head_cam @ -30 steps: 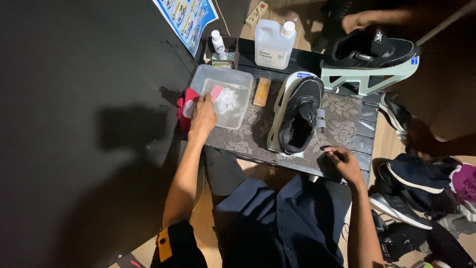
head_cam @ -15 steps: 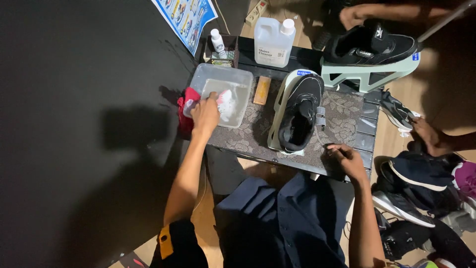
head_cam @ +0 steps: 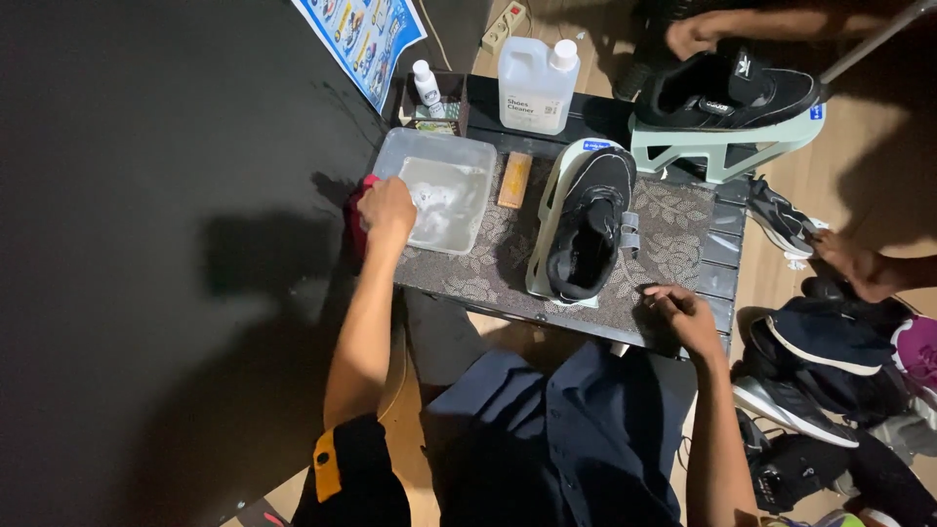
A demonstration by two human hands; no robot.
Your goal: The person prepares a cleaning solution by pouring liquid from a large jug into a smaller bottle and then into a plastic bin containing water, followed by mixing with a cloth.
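Two hands are out over the worktop (head_cam: 683, 220), and they sit well apart. The left hand (head_cam: 387, 208) rests at the near left corner of a clear plastic tub (head_cam: 470, 156); its fingers curl down over the rim, and I cannot tell whether they pinch anything, though a red cloth (head_cam: 355, 217) pokes out just beneath the wrist. Pale soapy water fills the tub, lying away and to the right of those fingers. The right hand (head_cam: 683, 314) lies at the front edge of the worktop, fingers bent loosely on the patterned mat and holding nothing I can make out.

Between the hands stands a black shoe (head_cam: 589, 217) on a pale stand, its long axis running from the person outward, heel nearest; the right hand is the closer one. A small wooden brush (head_cam: 514, 180) lies between tub and shoe. Behind are a white jug (head_cam: 533, 88) and a small spray bottle (head_cam: 426, 84).

Another person's hands show at the top and right edges, cut off. The wall to the left is too dark to read.
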